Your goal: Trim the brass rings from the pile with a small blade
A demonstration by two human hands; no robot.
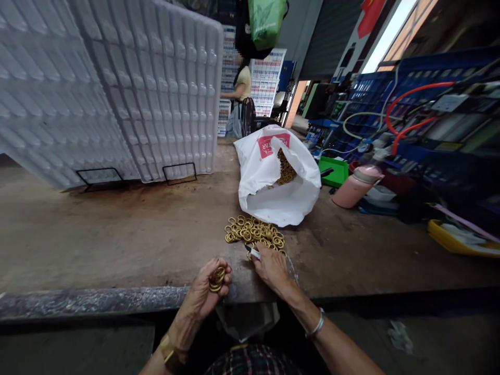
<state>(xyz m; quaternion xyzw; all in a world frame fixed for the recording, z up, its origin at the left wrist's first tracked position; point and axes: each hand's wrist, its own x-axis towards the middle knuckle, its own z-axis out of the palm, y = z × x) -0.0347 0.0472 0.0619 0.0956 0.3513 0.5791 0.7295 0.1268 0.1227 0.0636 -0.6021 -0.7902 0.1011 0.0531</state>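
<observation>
Several brass-coloured rings (217,279) sit in the curled fingers of my left hand (209,286), palm up by the table's front edge. My right hand (272,266) reaches to the near side of a loose pile of the same rings (253,230). It grips a small white tool with a dark tip (253,252), whose exact kind I cannot make out. The fingertips of that hand are partly hidden. Just behind the pile lies an open white sack (250,179), with more rings (286,169) showing inside.
Tall white ribbed plastic trays (164,94) stand upright in black wire holders (179,173) at the left. On the right are a pink bottle (353,187), a green tray (334,172) and a yellow tray (461,242). A person (242,86) is farther back near stacked crates (267,75).
</observation>
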